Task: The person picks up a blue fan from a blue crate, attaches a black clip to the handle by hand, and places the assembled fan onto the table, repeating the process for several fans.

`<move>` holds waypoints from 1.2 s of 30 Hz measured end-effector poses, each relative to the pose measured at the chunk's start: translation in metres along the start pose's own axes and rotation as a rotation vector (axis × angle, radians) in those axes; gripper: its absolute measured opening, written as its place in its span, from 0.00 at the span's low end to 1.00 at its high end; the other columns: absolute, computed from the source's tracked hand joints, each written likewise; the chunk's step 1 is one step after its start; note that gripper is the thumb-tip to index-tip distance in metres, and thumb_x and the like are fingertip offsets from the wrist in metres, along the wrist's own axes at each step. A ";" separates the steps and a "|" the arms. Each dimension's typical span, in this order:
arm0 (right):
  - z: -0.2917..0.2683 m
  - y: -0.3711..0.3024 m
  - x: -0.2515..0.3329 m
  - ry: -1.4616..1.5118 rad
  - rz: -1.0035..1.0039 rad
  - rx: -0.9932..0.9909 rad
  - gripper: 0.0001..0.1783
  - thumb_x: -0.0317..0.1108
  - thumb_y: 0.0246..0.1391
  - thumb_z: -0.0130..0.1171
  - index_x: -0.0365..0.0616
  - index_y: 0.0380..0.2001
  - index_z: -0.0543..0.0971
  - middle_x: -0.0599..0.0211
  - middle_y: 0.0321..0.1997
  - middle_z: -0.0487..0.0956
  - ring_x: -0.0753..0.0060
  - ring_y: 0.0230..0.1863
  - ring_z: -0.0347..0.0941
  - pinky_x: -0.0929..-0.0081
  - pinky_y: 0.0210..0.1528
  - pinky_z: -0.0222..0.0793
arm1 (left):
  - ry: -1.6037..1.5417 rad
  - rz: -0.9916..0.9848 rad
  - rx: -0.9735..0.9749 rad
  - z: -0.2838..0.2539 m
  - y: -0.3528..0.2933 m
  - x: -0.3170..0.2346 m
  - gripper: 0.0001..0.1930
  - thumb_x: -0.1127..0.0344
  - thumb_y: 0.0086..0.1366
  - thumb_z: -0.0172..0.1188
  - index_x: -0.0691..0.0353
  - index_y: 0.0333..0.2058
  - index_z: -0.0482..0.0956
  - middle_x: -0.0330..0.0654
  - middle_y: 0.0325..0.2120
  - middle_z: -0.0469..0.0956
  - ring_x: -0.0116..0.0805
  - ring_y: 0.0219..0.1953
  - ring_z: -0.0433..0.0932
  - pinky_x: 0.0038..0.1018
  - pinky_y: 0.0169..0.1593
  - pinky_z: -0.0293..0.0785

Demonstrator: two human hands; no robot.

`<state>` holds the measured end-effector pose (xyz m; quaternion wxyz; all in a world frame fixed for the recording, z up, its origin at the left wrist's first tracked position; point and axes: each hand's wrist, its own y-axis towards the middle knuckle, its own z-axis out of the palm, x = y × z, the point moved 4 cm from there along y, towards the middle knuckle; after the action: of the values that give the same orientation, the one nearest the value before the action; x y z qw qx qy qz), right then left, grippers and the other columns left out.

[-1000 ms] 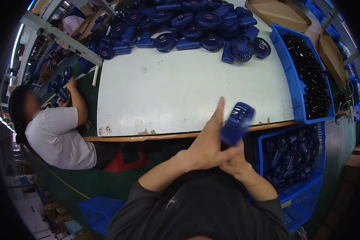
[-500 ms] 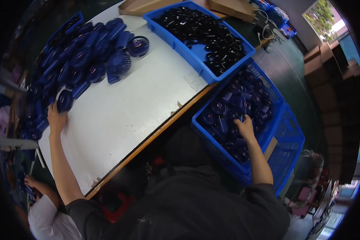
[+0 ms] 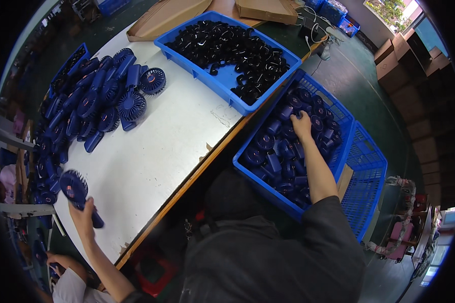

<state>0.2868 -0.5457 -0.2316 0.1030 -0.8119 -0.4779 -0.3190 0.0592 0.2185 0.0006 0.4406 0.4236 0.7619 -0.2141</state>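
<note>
Over the near left part of the white table (image 3: 151, 146), my left hand (image 3: 83, 218) is wrapped round the handle of a dark blue handheld fan (image 3: 74, 188), its round head raised. To the right, my right hand (image 3: 302, 125) reaches into a blue crate (image 3: 241, 162) with several such handheld fans (image 3: 273, 160) in it. Its fingers are bent round a fan among the upper ones there; that fan is mostly hidden by the hand. A large heap of the same fans (image 3: 88, 103) lies on the far left of the table.
A blue tray (image 3: 232, 103) of small black curved parts (image 3: 260, 65) stands on the table's far side, near cardboard pieces (image 3: 169, 17). Another blue crate (image 3: 371, 171) is beyond the filled one. Stacked boxes (image 3: 394, 58) stand right. A co-worker's hand (image 3: 55, 260) shows lower left.
My left hand has come back from the heap toward me, now with a fan lifted in it. My right hand has moved farther into the crate. The view has shifted slightly.
</note>
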 end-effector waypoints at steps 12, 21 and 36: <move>-0.041 -0.349 0.292 0.812 -0.502 1.305 0.31 0.39 0.57 0.66 0.34 0.59 0.70 0.52 0.51 0.79 0.63 0.53 0.76 0.68 0.56 0.72 | -1.047 -0.051 0.160 0.181 -0.152 -0.068 0.51 0.42 0.56 0.72 0.67 0.66 0.55 0.48 0.47 0.75 0.45 0.50 0.79 0.40 0.51 0.79; -0.062 -0.346 0.333 0.380 -1.126 0.912 0.21 0.44 0.58 0.62 0.34 0.37 0.72 0.47 0.34 0.76 0.44 0.37 0.78 0.59 0.38 0.76 | -1.412 -0.608 0.725 0.219 -0.132 -0.058 0.42 0.30 0.68 0.44 0.72 0.55 0.72 0.62 0.51 0.77 0.58 0.59 0.74 0.50 0.65 0.66; 0.017 0.000 0.362 -0.414 -0.593 0.404 0.14 0.27 0.48 0.62 0.36 0.40 0.81 0.42 0.45 0.81 0.42 0.48 0.79 0.54 0.52 0.76 | -1.460 -0.162 0.786 0.190 -0.141 -0.071 0.15 0.81 0.57 0.64 0.65 0.42 0.74 0.45 0.34 0.73 0.41 0.41 0.78 0.42 0.43 0.85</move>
<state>0.4170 -0.2809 -0.0218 0.0653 -0.6496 -0.7547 -0.0645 0.0521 -0.0240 -0.0445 0.6272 0.2451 0.1826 -0.7164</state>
